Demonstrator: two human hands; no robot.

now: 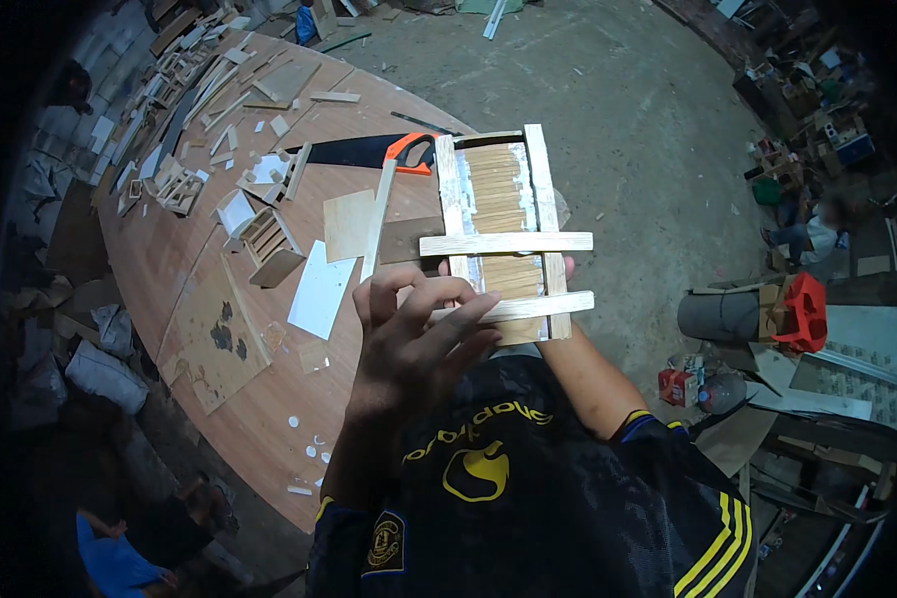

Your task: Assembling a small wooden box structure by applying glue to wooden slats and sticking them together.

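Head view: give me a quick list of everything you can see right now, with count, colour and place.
wooden frame panel: one, pale wood with a slatted middle and two cross strips, held up in front of the chest
hand saw: one, black blade with orange and black handle, on the table beyond the panel
workbench: one, reddish-brown, left of the person
small wooden box pieces: several, pale wood, mid-table
white sheet: one, white, near the table edge
wood offcuts: many, pale, far end of the table
red block: one, red, on clutter at right
left hand: one, fingers on the lower cross strip
right hand: one, mostly hidden behind the panel, gripping it
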